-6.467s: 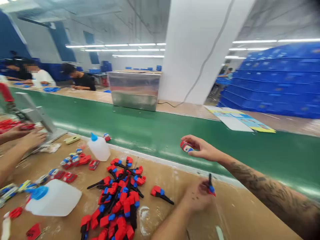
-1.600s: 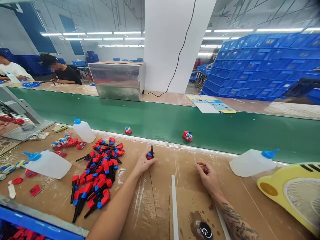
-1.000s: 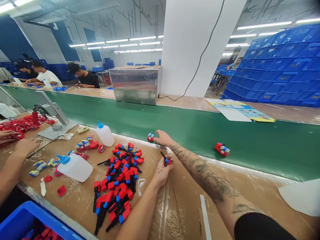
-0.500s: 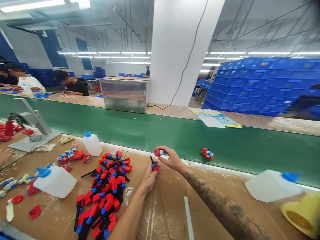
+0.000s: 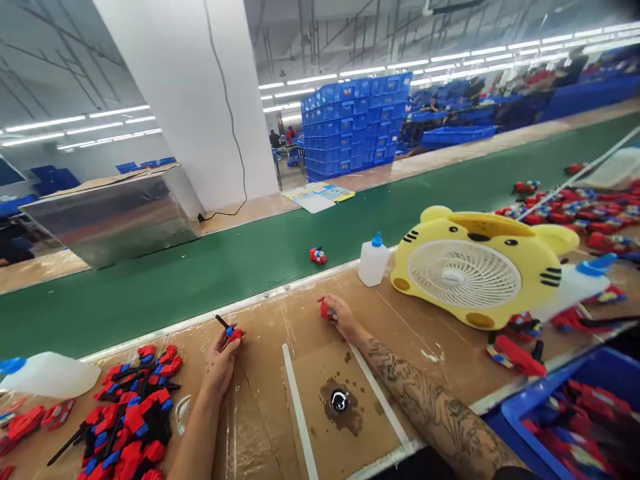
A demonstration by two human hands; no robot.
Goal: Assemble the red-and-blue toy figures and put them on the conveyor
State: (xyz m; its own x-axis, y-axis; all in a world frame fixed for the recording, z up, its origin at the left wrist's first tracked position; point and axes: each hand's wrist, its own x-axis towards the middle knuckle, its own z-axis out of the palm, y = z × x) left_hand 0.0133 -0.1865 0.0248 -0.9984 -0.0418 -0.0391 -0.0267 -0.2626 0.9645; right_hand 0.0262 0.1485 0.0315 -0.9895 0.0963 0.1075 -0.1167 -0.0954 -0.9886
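Note:
My left hand is closed on a small red and blue toy part with a black rod, the rod pointing up and left. To its right, my right hand grips a red toy piece, mostly hidden by the fingers. Both hands hover over the brown work table, apart from each other. Left of my left forearm lies a pile of red, blue and black toy parts. A small dark round container of shiny liquid sits in a wet stain between my forearms.
A green conveyor belt runs behind the table, carrying a red toy piece. Right of my hands stand a white bottle and a yellow animal-faced fan. A blue crate of red parts sits at lower right.
The view has swung to the right, bringing the fan, the blue crate and the liquid into sight. My hands have moved farther apart, each still holding its piece.

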